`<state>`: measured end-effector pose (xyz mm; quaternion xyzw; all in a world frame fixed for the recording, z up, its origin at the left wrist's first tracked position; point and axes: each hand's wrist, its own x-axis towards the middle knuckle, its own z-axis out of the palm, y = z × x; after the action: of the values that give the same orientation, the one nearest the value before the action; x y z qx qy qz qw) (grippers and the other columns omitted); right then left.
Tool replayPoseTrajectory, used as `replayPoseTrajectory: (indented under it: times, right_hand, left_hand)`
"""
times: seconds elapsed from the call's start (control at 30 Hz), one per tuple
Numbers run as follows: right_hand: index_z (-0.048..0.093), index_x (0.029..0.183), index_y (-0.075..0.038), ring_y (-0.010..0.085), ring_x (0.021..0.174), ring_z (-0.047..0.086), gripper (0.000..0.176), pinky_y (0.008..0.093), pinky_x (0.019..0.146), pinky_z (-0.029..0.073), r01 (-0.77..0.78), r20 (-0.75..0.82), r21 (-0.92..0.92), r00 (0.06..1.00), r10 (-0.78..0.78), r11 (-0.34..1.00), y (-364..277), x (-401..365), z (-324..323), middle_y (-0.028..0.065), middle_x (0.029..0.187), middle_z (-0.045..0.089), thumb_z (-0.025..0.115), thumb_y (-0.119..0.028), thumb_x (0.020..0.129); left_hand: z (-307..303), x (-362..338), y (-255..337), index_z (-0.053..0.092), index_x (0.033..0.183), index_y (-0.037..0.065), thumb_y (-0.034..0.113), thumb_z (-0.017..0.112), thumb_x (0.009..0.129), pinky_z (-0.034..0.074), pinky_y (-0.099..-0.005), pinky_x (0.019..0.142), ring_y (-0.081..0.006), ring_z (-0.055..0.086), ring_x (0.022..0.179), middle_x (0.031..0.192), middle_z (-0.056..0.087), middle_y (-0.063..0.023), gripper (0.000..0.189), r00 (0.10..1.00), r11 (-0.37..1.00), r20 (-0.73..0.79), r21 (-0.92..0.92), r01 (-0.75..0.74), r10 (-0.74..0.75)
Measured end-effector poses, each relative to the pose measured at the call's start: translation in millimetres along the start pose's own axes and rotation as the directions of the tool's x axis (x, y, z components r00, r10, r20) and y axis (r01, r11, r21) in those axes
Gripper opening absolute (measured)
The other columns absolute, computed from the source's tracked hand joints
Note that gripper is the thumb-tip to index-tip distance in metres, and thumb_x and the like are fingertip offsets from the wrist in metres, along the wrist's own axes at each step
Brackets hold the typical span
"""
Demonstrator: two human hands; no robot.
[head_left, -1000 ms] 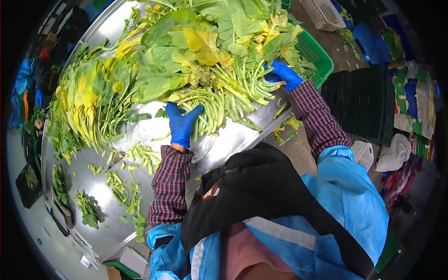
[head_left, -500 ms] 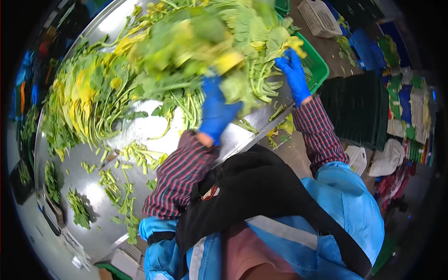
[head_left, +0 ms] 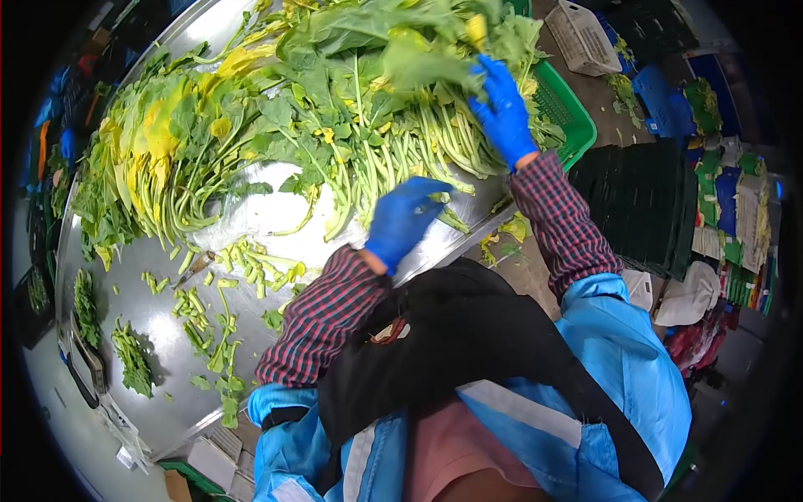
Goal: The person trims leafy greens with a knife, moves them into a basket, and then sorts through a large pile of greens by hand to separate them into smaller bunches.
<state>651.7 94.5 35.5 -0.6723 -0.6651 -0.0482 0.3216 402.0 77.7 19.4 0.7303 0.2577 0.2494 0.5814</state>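
My left hand (head_left: 406, 222), in a blue glove, is over the bare metal near the table edge, just below the cut stem ends. Its fingers are loosely curled but apart, and nothing shows in them. My right hand (head_left: 506, 113), also gloved in blue, reaches up against the right side of a pile of leafy greens (head_left: 368, 109), fingers stretched out. A yellow leaf (head_left: 477, 32) is just beyond its fingertips, and the leaves beside it are blurred. More greens with yellowed leaves (head_left: 155, 159) lie to the left on the metal table (head_left: 276, 222).
Chopped stem pieces (head_left: 251, 263) and small leafy bunches (head_left: 132, 360) are scattered across the table's left part. Beyond its right edge stand a green crate (head_left: 569, 117), a white crate (head_left: 583, 38) and dark stacked crates (head_left: 640, 201). Leaf scraps (head_left: 510, 234) lie on the floor.
My left hand has come down and away from the greens. My right hand has shifted left and upward along the pile. The blurred leaves in the middle now lie settled, stems towards me.
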Motion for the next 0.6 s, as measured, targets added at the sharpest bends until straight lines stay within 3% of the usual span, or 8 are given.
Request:
replayPoseTrajectory:
  times: [0.07,0.13,0.2,0.3,0.43,0.47,0.53,0.6]
  right_hand:
    - [0.043,0.129,-0.011,0.0332,0.120,0.042,0.065,0.0379,0.100,0.035,-0.168,-0.026,0.033,0.985,0.169,0.985,36,-1,4,0.0150,0.132,0.042,0.071,-0.015,0.071]
    - [0.041,0.130,-0.006,0.0324,0.120,0.042,0.066,0.0373,0.100,0.035,-0.329,-0.049,0.066,0.942,0.332,0.942,53,-2,-2,0.0163,0.132,0.042,0.071,-0.014,0.072]
    - [0.027,0.135,0.001,0.0321,0.121,0.041,0.080,0.0367,0.101,0.034,-0.576,0.045,0.275,0.807,0.588,0.770,62,4,-21,0.0198,0.134,0.037,0.073,-0.015,0.072]
    - [0.007,0.142,-0.004,0.0284,0.129,0.028,0.098,0.0371,0.104,0.028,-0.458,-0.169,0.611,0.721,0.672,0.646,45,0,-39,0.0200,0.142,0.023,0.074,-0.014,0.071]
    - [0.009,0.141,-0.003,0.0303,0.126,0.031,0.100,0.0375,0.104,0.028,-0.374,-0.428,0.017,0.836,0.344,0.927,13,-10,-55,0.0189,0.141,0.022,0.075,-0.007,0.066]
    - [0.027,0.138,-0.006,0.0236,0.112,0.045,0.082,0.0331,0.096,0.037,-0.246,-0.426,0.172,0.855,0.297,0.954,0,-12,-53,0.0131,0.129,0.040,0.072,-0.005,0.069]
    - [0.048,0.126,-0.009,0.0152,0.095,0.053,0.055,0.0288,0.085,0.043,-0.264,-0.054,0.493,0.942,0.332,0.829,-20,-31,-33,0.0057,0.108,0.053,0.067,-0.007,0.075]
    - [0.062,0.109,-0.012,0.0122,0.077,0.058,0.030,0.0266,0.070,0.047,-0.636,0.458,0.612,0.770,0.445,0.470,-53,-50,-11,0.0030,0.087,0.061,0.066,-0.015,0.079]
  left_hand:
    - [-22,-19,-10,0.065,0.095,0.010,0.004,0.059,0.077,0.048,-0.0274,0.064,-0.0182,0.062,0.073,0.090,0.063,-0.0064,0.020,0.952,0.987,-0.261,-0.066,0.148,-0.160]
    - [-42,-35,-33,0.062,0.087,0.011,0.016,0.064,0.075,0.048,-0.0299,0.062,-0.0203,0.061,0.069,0.085,0.062,-0.0057,0.013,0.842,0.919,-0.489,0.176,0.353,-0.230]
    - [-53,-49,-37,0.061,0.093,0.008,0.024,0.072,0.071,0.047,-0.0287,0.061,-0.0178,0.059,0.064,0.076,0.063,-0.0054,0.029,0.872,0.820,-0.400,0.371,0.435,-0.281]
    - [-42,-52,-36,0.059,0.095,0.012,0.033,0.074,0.066,0.047,-0.0342,0.062,-0.0231,0.060,0.070,0.079,0.060,-0.0045,0.039,0.880,0.772,-0.335,0.436,0.463,-0.338]
    - [-34,-45,-42,0.059,0.096,0.009,0.033,0.075,0.066,0.047,-0.0359,0.062,-0.0246,0.061,0.072,0.080,0.061,-0.0065,0.042,0.908,0.790,-0.326,0.467,0.398,-0.265]
    - [-33,-42,-38,0.059,0.091,0.006,0.033,0.074,0.065,0.046,-0.0372,0.062,-0.0265,0.061,0.071,0.079,0.061,-0.0084,0.040,0.915,0.786,-0.336,0.493,0.373,-0.223]
    - [-36,-33,-29,0.059,0.089,0.006,0.033,0.074,0.065,0.046,-0.0376,0.061,-0.0272,0.061,0.070,0.078,0.061,-0.0093,0.039,0.901,0.743,-0.323,0.518,0.423,-0.288]
    - [-36,-29,-33,0.058,0.084,0.005,0.030,0.074,0.066,0.045,-0.0379,0.060,-0.0280,0.060,0.067,0.072,0.060,-0.0100,0.034,0.901,0.705,-0.296,0.562,0.432,-0.317]
